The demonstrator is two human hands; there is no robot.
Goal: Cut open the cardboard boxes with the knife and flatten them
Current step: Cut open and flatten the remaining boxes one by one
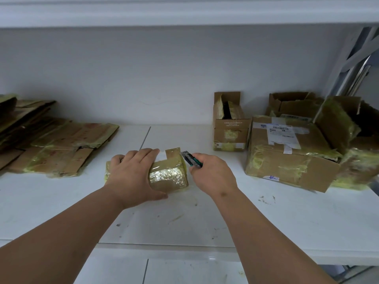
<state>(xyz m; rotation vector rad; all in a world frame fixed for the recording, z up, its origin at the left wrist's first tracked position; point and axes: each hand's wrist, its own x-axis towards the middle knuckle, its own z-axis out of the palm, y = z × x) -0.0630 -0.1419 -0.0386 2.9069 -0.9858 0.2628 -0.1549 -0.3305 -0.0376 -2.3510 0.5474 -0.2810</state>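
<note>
Pressing left hand (134,173) flat on box (168,175), right hand (211,173) gripping knife (191,159).

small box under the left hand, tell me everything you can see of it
The small box is brown cardboard wrapped in glossy yellowish clear tape, still closed. It lies on its side on the white counter, near the middle. A white label and a cardboard flap show at its far top edge. The left hand rests on top, fingers spread over it, thumb along the near side. The knife in the right hand has its blade tip at the box's right end.
</note>
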